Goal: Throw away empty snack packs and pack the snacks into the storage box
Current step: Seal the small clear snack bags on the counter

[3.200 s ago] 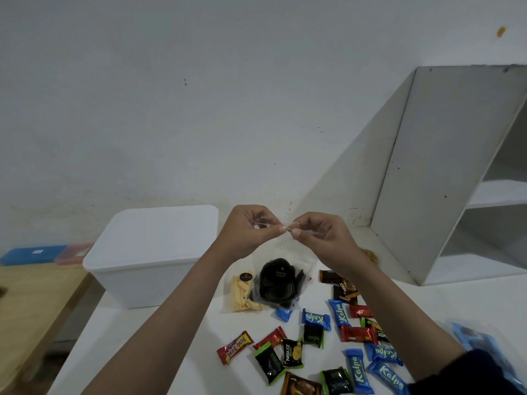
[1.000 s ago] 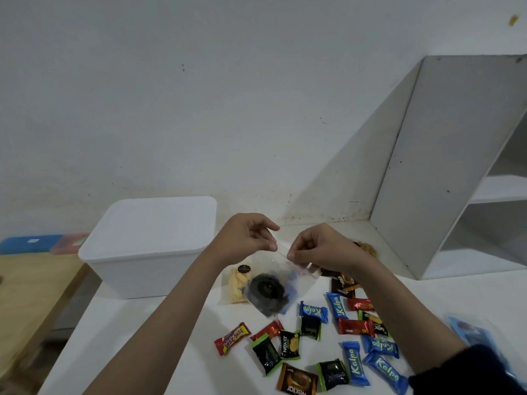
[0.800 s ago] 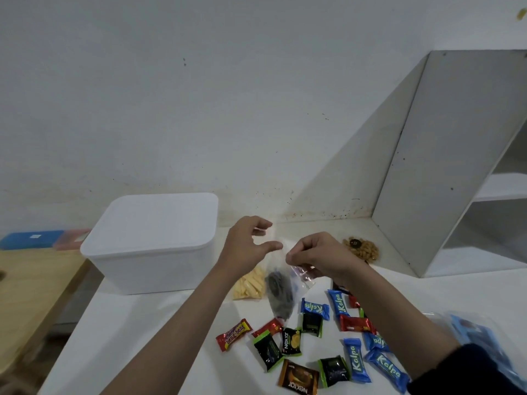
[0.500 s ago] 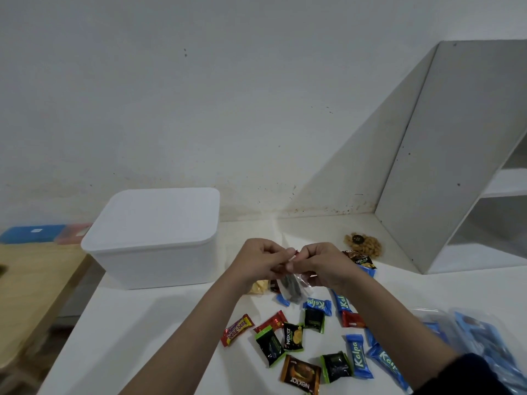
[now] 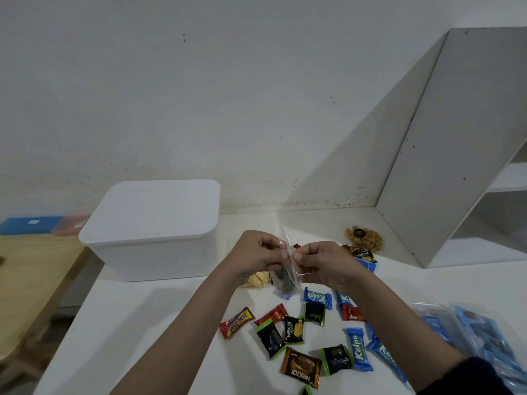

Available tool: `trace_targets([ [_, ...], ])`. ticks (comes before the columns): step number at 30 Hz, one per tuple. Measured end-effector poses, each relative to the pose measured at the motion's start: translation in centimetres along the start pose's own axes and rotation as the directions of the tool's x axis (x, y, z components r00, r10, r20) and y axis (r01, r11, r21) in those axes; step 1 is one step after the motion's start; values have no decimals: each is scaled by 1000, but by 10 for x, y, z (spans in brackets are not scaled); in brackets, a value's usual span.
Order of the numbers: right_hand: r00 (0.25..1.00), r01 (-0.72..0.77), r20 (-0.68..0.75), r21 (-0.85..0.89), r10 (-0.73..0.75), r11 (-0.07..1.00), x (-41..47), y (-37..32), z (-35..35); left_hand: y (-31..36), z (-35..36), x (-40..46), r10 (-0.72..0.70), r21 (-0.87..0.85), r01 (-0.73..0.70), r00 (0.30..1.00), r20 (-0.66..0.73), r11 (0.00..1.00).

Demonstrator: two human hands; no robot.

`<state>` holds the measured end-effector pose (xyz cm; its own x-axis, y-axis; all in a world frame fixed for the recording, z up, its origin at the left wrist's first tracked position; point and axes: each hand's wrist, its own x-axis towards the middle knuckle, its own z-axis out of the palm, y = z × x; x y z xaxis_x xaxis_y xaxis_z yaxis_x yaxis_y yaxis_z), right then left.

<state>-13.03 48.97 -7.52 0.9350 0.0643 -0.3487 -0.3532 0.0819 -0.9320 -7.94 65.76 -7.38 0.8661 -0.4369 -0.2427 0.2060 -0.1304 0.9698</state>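
My left hand (image 5: 258, 253) and my right hand (image 5: 322, 262) meet above the white table (image 5: 159, 317), both pinching the top of a clear plastic bag (image 5: 286, 266) with a dark snack at its bottom. The bag hangs edge-on between my fingers. A white storage box (image 5: 154, 226) with its lid on stands at the left back. Several wrapped snacks lie below my hands: a red Beng-Beng bar (image 5: 236, 323), black and green Nextar packs (image 5: 293, 329), blue Kalpa packs (image 5: 358, 349). A yellow snack bag (image 5: 258, 279) peeks from under my left wrist.
A clear bag of brown nuts (image 5: 364, 238) lies at the back right near a white shelf unit (image 5: 462, 155). Clear packs with blue contents (image 5: 479, 337) lie at the right edge. A wooden table (image 5: 28, 286) and a blue box (image 5: 28, 225) are on the left.
My hands came down and together, from holding the bag spread wide to pinching its top closely. For a moment the left hand let go and then took hold again.
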Motion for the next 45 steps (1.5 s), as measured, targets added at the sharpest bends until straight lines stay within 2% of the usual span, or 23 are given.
trace_targets([
  [5, 983, 161, -71, -78, -167, 984, 9, 4, 4, 4, -3, 4, -17, 3, 18, 994, -107, 1000],
  [7, 949, 273, -140, -88, -283, 958, 11, 11, 2, 7, -2, 6, -7, -44, -1, 984, -176, 999],
  [9, 914, 346, -163, -169, -372, 923, 10, 23, -3, 12, -3, 8, 4, -110, -26, 981, -196, 994],
  [14, 931, 268, -81, -508, -355, 818, 18, 63, -4, 21, -9, 18, -23, -288, -37, 979, -201, 957],
  [17, 884, 317, -160, -485, -440, 815, 33, 72, 5, 19, -8, 26, -30, -328, -31, 984, -178, 944],
  [20, 863, 315, -241, -429, -444, 846, 52, 77, 2, 6, -10, 35, -70, -334, -7, 973, -219, 943],
  [24, 887, 230, -324, -307, -329, 923, 76, 84, -12, -35, -19, 53, -101, -38, 94, 884, -456, 995],
  [25, 893, 210, -340, -262, -293, 942, 82, 84, -15, -47, -21, 58, -121, 22, 146, 888, -444, 989],
  [28, 930, 94, -343, -132, -134, 987, 104, 89, -26, -84, -24, 74, -252, 124, 284, 941, -225, 951],
  [30, 940, 15, -338, -94, -46, 995, 118, 95, -32, -104, -19, 85, -311, 180, 331, 941, -132, 926],
  [35, 890, -54, -450, -248, -66, 967, 140, 114, -39, -131, 7, 102, -246, 274, 326, 926, -287, 905],
  [40, 926, -96, -376, -301, -26, 949, 146, 127, -43, -136, 30, 105, -133, 445, 303, 918, -373, 843],
  [45, 956, -86, -292, -327, -14, 941, 136, 128, -61, -142, 53, 109, -139, 520, 366, 895, -424, 772],
])
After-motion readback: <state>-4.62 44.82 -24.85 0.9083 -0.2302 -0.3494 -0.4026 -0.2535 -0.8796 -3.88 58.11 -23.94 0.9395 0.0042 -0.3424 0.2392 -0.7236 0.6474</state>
